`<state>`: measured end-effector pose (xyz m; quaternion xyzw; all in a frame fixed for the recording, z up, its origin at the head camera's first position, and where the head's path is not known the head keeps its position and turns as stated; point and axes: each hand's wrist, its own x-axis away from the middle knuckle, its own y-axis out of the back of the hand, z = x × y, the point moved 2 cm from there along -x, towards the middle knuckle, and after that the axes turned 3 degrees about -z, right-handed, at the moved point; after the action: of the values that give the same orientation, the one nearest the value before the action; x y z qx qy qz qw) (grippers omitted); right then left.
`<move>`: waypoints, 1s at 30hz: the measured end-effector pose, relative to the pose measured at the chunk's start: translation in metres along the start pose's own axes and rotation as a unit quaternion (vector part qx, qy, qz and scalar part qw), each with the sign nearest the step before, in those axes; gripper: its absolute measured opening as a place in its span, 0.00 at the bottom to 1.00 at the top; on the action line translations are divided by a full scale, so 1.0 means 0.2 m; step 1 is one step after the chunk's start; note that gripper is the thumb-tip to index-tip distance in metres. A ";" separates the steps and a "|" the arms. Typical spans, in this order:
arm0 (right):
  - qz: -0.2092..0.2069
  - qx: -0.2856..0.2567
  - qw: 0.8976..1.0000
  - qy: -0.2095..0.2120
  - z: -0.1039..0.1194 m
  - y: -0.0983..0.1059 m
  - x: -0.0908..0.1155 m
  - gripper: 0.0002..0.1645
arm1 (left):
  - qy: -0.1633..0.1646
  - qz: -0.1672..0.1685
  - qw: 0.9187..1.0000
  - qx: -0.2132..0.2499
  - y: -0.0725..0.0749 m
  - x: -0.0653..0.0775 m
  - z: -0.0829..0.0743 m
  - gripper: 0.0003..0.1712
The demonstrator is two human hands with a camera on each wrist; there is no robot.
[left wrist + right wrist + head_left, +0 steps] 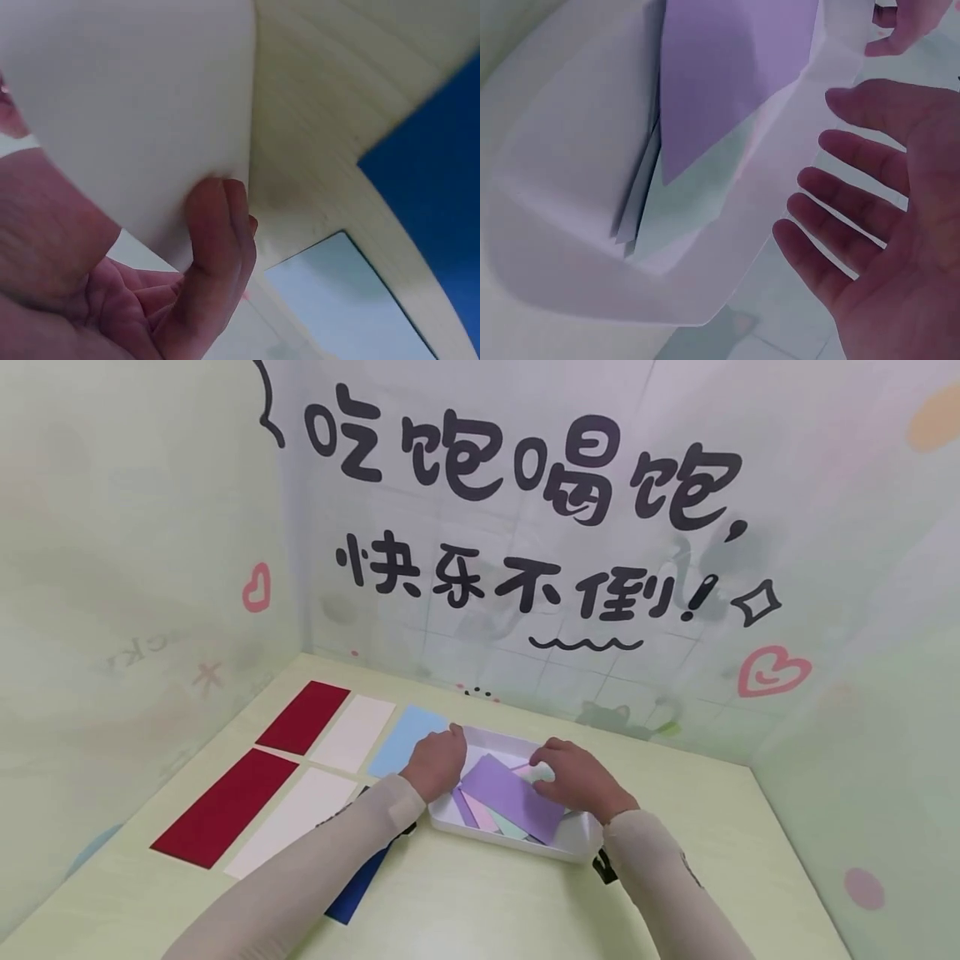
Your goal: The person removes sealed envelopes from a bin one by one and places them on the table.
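Printed walls [480,643] back the bench [750,843], where a white tray [583,839] near the far edge carries a purple card [510,793] atop paler cards [510,825], its long axis slanting from the tray's left side toward its near right corner. The left hand [438,764] clamps the tray's left end; the right hand [581,777], fingers apart and holding nothing, has the card leftward and slightly toward the bench's front edge.

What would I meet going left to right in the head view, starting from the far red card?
Far red card, far pale pink card, light blue card, left hand, purple card, right hand.
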<state>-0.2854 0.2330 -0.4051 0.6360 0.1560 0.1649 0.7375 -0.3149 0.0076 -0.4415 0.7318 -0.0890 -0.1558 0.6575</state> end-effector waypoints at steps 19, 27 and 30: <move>0.087 -0.016 0.995 0.049 0.18 -0.11 -0.15 0.26 | -0.022 -0.056 0.998 -0.034 -0.02 0.01 -0.02 0.27; 0.089 0.013 0.995 0.045 0.21 -0.13 -0.15 0.27 | -0.018 -0.047 0.998 -0.031 -0.04 0.01 -0.02 0.27; 0.091 0.020 0.995 0.037 0.21 -0.14 -0.15 0.27 | -0.018 -0.048 0.998 -0.025 -0.04 0.01 -0.01 0.27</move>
<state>-0.2930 0.1789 -0.4256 0.6553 0.1282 0.2519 0.7005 -0.3134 0.0105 -0.4490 0.7158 -0.0618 -0.2021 0.6656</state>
